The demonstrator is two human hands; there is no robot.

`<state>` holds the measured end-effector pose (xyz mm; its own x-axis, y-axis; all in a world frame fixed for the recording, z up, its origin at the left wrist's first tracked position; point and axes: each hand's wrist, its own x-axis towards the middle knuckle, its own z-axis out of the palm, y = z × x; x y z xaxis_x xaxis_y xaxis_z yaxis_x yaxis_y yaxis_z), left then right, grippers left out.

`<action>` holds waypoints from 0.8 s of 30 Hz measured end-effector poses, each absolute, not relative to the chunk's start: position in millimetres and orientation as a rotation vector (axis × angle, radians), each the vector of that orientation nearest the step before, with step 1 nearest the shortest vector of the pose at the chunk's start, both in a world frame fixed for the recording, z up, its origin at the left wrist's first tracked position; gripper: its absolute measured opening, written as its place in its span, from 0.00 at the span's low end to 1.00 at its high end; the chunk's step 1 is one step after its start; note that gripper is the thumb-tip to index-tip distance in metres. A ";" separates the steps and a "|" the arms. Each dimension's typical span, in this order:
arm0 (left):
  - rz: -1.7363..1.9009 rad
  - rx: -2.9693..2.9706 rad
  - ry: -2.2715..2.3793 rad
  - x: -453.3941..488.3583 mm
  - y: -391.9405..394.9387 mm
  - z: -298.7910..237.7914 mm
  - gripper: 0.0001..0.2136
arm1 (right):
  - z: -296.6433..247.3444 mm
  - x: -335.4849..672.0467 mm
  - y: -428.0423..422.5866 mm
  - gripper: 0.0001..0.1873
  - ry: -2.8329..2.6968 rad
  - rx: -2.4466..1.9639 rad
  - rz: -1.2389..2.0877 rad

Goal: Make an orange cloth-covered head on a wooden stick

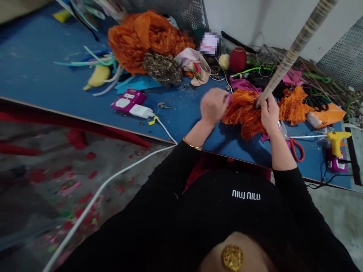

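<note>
My left hand (213, 106) is closed on the left edge of a crumpled orange paper piece (244, 113) lying on the blue table (42, 71). My right hand (269, 113) grips the lower end of a long wrapped stick (295, 49), which slants up to the right, and presses it against the orange paper. Pink paper (243, 84) shows just behind the orange piece.
A big heap of orange paper (147, 37) lies at the back. Red-handled scissors (295, 147) and a yellow glue gun (336, 141) lie right of my hands. A pink box (129, 100), a white charger (141, 111) with its cable (113, 177), and scraps lie to the left.
</note>
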<state>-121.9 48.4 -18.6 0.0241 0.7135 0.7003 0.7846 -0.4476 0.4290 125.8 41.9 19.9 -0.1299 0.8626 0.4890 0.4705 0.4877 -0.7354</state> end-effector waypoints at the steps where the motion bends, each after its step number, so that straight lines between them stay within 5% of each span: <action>1: -1.477 -2.111 -1.687 -135.7 52.7 -17.0 0.18 | 19.7 127.0 43.3 0.23 -1.758 -1.129 0.508; 5: -1.580 -2.111 -1.675 -132.8 42.7 -2.4 0.24 | 22.3 128.5 46.9 0.22 -1.751 -1.130 0.521; 11: -1.180 -2.568 -1.489 -68.6 9.1 -12.9 0.37 | 30.1 129.4 42.1 0.23 -1.764 -1.109 0.556; 16: -1.629 -2.166 -1.647 -79.6 8.2 -9.4 0.26 | 33.7 134.5 39.9 0.26 -1.789 -1.112 0.531; 24: -1.995 -2.654 -1.428 -13.7 37.8 21.0 0.21 | 1.0 124.2 40.2 0.31 -1.866 -1.148 0.462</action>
